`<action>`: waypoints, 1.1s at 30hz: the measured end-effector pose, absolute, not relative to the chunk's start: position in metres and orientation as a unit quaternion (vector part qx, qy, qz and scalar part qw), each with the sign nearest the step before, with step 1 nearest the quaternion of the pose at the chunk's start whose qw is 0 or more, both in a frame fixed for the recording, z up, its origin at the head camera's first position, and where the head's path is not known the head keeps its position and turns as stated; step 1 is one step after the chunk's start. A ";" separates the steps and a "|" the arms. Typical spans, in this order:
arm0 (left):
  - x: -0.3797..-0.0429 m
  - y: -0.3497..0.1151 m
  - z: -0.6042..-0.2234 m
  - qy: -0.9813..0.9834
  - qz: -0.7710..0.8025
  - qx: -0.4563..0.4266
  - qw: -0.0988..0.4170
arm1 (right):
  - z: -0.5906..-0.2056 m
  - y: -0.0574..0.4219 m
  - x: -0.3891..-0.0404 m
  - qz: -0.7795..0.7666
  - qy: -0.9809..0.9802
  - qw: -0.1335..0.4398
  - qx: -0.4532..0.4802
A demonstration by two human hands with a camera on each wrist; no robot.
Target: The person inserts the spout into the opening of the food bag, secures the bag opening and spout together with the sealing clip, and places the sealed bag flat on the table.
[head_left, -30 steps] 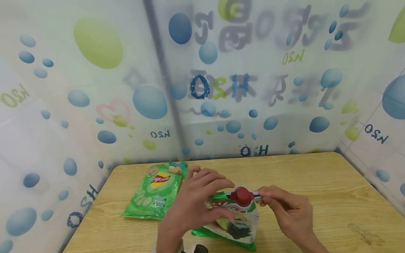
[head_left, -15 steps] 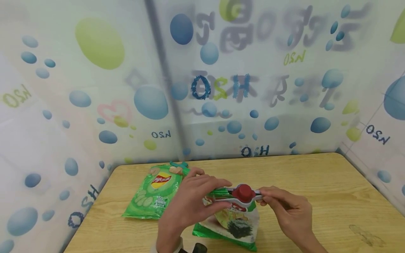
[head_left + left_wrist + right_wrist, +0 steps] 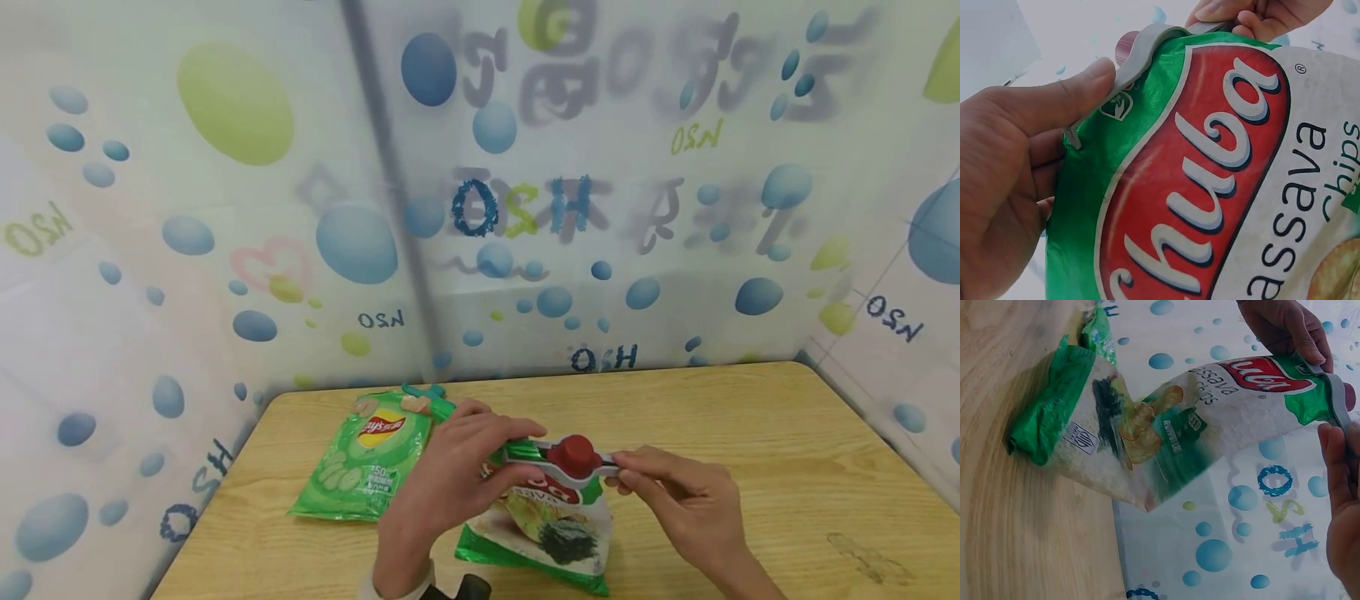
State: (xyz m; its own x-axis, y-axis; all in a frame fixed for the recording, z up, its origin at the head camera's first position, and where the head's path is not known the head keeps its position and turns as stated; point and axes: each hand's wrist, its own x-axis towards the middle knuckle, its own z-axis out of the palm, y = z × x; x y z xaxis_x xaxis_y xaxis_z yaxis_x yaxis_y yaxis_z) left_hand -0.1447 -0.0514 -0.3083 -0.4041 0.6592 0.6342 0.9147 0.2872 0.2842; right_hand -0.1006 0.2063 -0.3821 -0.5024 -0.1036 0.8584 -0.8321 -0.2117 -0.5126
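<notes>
A green, white and red bag of cassava chips (image 3: pixel 567 540) stands creased on the table, its top edge raised. Along that top edge sits a grey bag clip (image 3: pixel 525 468) with a round red cap (image 3: pixel 576 455). My left hand (image 3: pixel 459 479) pinches the left end of the clip and the bag's top. In the left wrist view the thumb (image 3: pixel 1063 100) presses on the grey strip, while the other fingers are partly hidden behind the bag. My right hand (image 3: pixel 686 500) pinches the clip's right end between thumb and fingers.
A green bag of Lay's chips (image 3: pixel 367 458) lies flat on the wooden table (image 3: pixel 750 450) to the left, partly behind my left hand. A teal clip (image 3: pixel 423 390) shows at its top. A patterned curtain (image 3: pixel 555 300) hangs behind the table.
My left thumb and fingers have come together on the left end of the clip; one second ago they were spread wider. The right hand has hardly moved and keeps its pinch.
</notes>
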 end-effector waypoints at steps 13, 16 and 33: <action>-0.147 -0.046 -0.310 -0.745 -0.329 -0.531 0.235 | -0.372 0.213 -0.091 0.550 -0.700 0.251 0.380; -0.147 -0.045 -0.310 -0.740 -0.325 -0.537 0.243 | -0.371 0.211 -0.087 0.472 -0.773 0.253 0.340; -0.146 -0.050 -0.311 -0.772 -0.318 -0.494 0.242 | -0.380 0.197 -0.092 0.523 -0.703 0.298 0.378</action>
